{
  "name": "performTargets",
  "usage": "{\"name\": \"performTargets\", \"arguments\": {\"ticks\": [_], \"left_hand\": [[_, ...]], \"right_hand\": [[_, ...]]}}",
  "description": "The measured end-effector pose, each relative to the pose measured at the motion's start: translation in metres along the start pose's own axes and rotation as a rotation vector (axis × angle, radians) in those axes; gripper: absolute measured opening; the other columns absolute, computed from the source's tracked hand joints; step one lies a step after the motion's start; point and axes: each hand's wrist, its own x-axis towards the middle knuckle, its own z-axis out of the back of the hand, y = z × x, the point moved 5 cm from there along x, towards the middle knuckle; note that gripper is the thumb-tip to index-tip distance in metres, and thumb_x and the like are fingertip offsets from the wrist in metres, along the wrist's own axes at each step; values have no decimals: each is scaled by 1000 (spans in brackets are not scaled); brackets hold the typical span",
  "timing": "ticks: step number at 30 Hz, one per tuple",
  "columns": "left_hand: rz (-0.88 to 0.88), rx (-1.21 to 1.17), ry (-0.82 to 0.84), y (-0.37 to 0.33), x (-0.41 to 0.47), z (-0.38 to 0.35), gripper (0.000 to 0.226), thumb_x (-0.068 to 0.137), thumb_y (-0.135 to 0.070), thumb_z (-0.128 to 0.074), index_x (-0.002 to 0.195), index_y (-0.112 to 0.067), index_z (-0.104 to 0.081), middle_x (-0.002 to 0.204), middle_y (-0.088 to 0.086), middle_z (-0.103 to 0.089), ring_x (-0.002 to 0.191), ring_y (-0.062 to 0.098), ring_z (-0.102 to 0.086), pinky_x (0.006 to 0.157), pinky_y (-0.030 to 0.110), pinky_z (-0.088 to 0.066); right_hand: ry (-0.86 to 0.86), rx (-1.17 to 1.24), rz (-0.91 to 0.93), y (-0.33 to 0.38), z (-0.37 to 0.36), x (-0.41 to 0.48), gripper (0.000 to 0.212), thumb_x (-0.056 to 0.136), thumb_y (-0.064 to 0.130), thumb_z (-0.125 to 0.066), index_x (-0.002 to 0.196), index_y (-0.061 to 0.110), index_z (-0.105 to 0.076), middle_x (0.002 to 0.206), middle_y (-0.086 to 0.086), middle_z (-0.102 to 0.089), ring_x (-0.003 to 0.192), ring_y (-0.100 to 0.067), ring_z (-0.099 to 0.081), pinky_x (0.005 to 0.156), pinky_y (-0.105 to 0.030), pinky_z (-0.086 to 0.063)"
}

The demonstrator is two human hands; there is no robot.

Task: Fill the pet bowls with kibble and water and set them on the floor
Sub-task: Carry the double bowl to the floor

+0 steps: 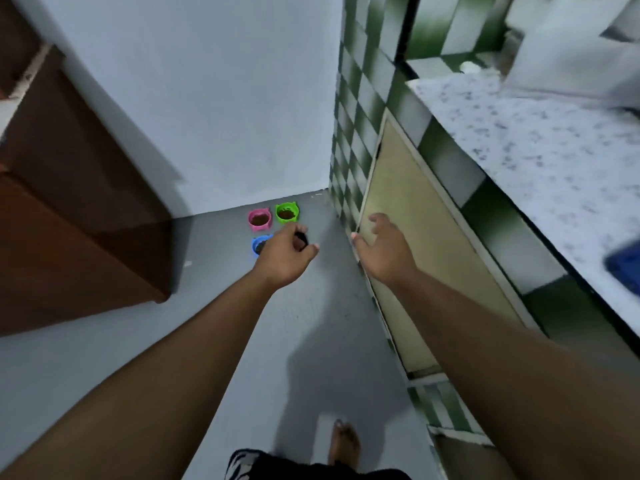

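Our left hand (282, 256) covers the right part of the blue bowl (258, 244), so we cannot tell its contents. A dark thing at the fingers (300, 239) is unclear. The worktop (540, 140) is blurred, and the right edge cuts off a blue object (623, 268).

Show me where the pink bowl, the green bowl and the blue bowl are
pink bowl (259, 220): head view, on the brown kibble inside it.
green bowl (287, 213): head view, on the kibble in its middle.
blue bowl (257, 244): head view, on its visible left rim; the rest is behind the left hand (282, 258).
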Motion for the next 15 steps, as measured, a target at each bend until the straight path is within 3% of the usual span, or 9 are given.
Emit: {"name": "performTargets", "arguments": {"ticks": [5,9,15], "left_hand": [[-116,-37,99,-42,-41,-26,39,95,-38,-69,128,-22,-55,101,4,-68,94,21,-67,84,34,-53],[-224,-5,169,-63,-81,-45,32,95,-34,-68,123,-22,-56,93,0,-66,82,14,-64,69,26,-49],[-292,-7,315,-74,-150,-92,34,94,-40,-69,121,-24,-58,96,-1,-68,91,19,-66,76,33,-50]], "right_hand": [[-123,44,-56,-18,43,-65,59,93,44,-62,142,20,-43,135,-10,-56,121,-25,-57,96,-31,-45],[-208,95,-141,-24,58,-129,58,93,43,-63,142,19,-44,135,-11,-56,121,-26,-56,97,-34,-47],[-300,72,-246,-54,82,-220,54,94,43,-60,141,23,-43,136,-8,-54,118,-25,-57,97,-36,-48]]}}
